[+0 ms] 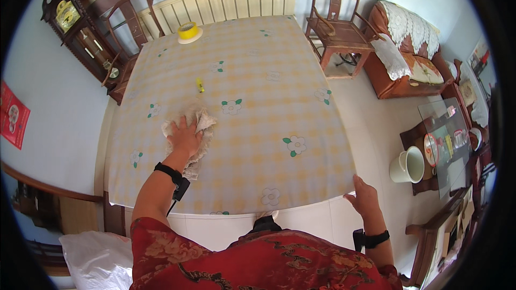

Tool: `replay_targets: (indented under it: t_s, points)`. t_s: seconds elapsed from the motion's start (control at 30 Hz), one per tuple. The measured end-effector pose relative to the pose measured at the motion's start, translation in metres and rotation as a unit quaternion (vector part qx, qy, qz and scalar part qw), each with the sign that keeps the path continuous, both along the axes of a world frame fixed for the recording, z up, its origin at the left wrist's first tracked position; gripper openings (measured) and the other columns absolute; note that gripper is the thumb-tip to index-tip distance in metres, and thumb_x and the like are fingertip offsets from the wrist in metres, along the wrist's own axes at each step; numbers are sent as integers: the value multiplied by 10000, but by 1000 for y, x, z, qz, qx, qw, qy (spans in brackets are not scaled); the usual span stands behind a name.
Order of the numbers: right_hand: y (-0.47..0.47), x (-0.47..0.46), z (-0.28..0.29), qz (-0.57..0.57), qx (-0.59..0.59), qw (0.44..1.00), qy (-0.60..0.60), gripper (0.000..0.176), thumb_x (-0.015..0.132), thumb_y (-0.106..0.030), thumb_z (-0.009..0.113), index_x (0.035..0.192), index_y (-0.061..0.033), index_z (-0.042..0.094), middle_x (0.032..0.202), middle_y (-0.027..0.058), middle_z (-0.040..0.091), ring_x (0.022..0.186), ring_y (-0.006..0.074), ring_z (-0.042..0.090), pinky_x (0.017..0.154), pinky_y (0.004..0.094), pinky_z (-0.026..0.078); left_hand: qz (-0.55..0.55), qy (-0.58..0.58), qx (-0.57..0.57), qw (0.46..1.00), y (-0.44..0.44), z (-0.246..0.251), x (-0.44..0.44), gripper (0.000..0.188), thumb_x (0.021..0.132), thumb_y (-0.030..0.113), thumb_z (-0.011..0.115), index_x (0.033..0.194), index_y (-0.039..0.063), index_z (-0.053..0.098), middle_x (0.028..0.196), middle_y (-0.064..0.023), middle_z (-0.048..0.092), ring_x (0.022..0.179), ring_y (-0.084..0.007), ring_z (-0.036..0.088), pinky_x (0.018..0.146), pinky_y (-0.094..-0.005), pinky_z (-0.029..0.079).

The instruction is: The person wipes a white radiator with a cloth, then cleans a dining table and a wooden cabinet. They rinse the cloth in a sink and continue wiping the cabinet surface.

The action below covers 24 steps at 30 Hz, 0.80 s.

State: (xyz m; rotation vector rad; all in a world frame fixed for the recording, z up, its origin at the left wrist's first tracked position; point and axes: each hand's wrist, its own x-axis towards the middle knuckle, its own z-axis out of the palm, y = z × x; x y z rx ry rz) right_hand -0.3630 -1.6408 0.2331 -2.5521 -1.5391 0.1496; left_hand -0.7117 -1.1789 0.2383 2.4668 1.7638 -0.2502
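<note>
My left hand (185,139) presses down with fingers spread on a crumpled cloth (205,129), pale beige with a lacy edge. The cloth lies on the left half of a table with a yellow-and-white checked, flower-printed tablecloth (258,145). At the table's near right corner, my right hand (365,195) rests against the edge, fingers at the corner and thumb below it. Beyond the cloth lies a small yellow-green object (200,85), too small to identify. A roll of yellow tape (188,31) sits at the far left on a pale round piece (192,39).
Wooden armchairs stand beyond the table, one at far left (131,20), one at far right (336,36). A longcase clock (76,28) leans into view left. Rightward are a brown sofa (387,76), a pale bucket (408,165) and a glass-topped table (439,121). A white plastic bag (98,259) lies lower left.
</note>
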Motion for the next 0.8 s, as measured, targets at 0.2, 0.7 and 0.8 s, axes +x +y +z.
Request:
replay_targets:
  t_s: [0.2,0.7,0.8]
  points:
    - [0,-5,-6,-23,-57,998,-26,863,705,-317,857,1367,66,456,1231,250,630,884,374,687,746,420,560,-81,-31,12,996,-13,-4,58,585,959,477,547,1511,346,404,1634,-83,232,1474,-452,188,1068,-717,292]
    - [3,6,-20,34,-110,984,-133,819,801,-493,749,1361,47,492,1058,141,664,729,250,693,641,354,534,-354,-148,79,920,-262,-15,128,541,853,450,689,1373,355,573,1557,-105,367,1405,-432,309,961,-615,367]
    - [3,10,-22,24,-115,986,-116,825,816,-485,736,1390,41,462,1210,182,653,793,269,711,678,384,543,-359,-206,130,901,-281,-21,106,536,784,353,767,1302,342,630,1492,-81,434,1307,-394,399,848,-543,395]
